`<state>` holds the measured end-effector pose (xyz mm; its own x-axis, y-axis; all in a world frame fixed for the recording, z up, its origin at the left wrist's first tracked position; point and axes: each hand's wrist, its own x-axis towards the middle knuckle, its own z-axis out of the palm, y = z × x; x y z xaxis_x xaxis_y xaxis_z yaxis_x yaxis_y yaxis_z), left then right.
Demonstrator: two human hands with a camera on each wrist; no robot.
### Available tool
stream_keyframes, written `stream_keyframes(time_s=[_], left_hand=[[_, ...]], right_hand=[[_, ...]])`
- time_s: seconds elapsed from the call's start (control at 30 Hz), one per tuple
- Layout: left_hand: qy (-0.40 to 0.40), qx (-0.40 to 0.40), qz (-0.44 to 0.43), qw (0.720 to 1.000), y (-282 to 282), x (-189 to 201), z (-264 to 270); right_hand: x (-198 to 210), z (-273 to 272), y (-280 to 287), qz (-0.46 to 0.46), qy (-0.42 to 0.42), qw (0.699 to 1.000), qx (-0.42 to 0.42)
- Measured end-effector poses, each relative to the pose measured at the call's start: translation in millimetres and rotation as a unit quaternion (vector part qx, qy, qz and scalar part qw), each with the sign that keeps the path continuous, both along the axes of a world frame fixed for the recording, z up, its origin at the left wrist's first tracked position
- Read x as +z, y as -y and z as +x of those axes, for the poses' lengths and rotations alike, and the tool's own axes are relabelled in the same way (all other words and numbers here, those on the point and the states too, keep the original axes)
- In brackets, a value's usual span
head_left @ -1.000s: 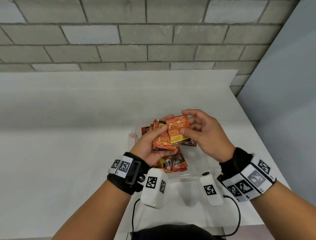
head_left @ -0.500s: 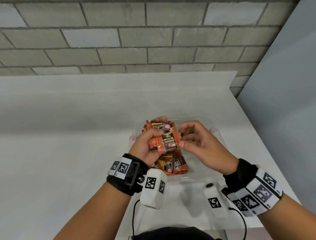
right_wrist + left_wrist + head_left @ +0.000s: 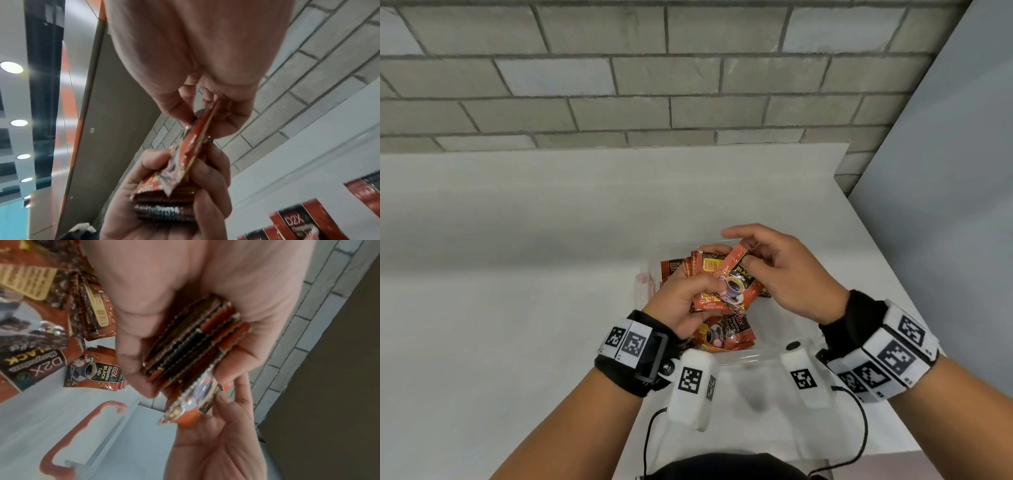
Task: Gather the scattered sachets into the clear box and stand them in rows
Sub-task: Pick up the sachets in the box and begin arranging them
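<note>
My left hand [image 3: 688, 294] grips a stack of orange and black coffee sachets [image 3: 191, 344] above the clear box [image 3: 767, 353]. One sachet [image 3: 739, 279] lies tilted on the front of the stack, and my right hand [image 3: 753, 260] pinches its upper edge between thumb and fingers. In the right wrist view the pinched sachet [image 3: 191, 146] leans over the stack [image 3: 164, 209] in my left hand [image 3: 164, 203]. More sachets [image 3: 726, 334] lie loose inside the box below my left hand, and others [image 3: 674, 269] stand at its far left.
The box has an orange-red latch [image 3: 86, 421] on its left side. It sits on a white table [image 3: 517, 274] near the right front corner. A grey brick wall [image 3: 619, 85] runs behind, and a grey panel [image 3: 945, 205] closes the right side.
My right hand moved up and back to the stack and now pinches the front sachet, which has turned to a tilt. My left hand keeps its grip on the stack.
</note>
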<state>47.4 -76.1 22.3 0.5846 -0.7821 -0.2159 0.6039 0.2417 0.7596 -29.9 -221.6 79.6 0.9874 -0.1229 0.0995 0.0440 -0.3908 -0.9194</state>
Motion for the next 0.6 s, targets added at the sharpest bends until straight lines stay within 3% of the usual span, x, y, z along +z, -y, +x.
stream_keyframes(time_s=[0.13, 0.27, 0.4, 0.5, 0.6], left_hand=[[0.017, 0.022, -0.023, 0.999, 0, 3, -1], [0.038, 0.024, -0.028, 0.999, -2, 4, 3], [0.046, 0.032, -0.021, 0.998, -3, 6, 5], [0.048, 0.083, -0.01, 0.995, -7, 11, 12], [0.023, 0.142, -0.004, 0.99, -19, 13, 23]], right_hand=[[5, 5, 14, -0.046, -0.032, 0.997, -0.061], [17, 4, 28, -0.077, -0.135, 0.988, -0.004], [29, 13, 26, -0.119, -0.131, 0.984, 0.027], [35, 20, 37, -0.152, -0.13, 0.98, -0.002], [30, 23, 48, -0.286, -0.155, 0.945, -0.023]])
